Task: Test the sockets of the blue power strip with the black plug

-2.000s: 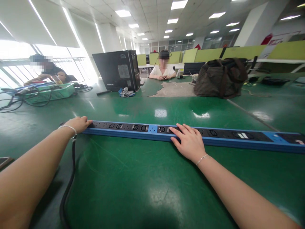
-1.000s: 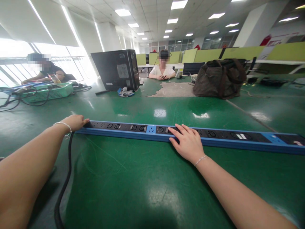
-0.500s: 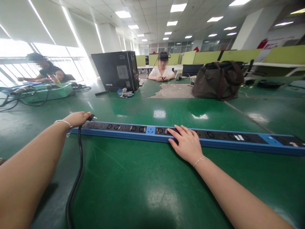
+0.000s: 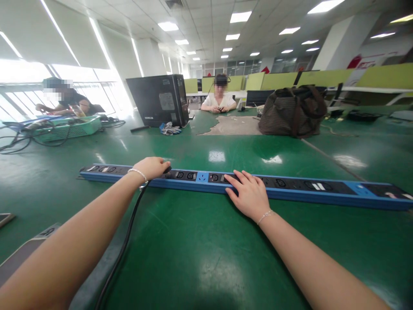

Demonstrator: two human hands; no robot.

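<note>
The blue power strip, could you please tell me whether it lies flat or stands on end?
Flat: the power strip lies along the green table, sockets facing up, the right hand on it.

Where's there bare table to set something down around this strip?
The table looks bare in two patches: beyond the strip, short of the gloves and bag; and nearer, between the cord and right forearm. It's crowded far left, around the basket and cables.
</note>
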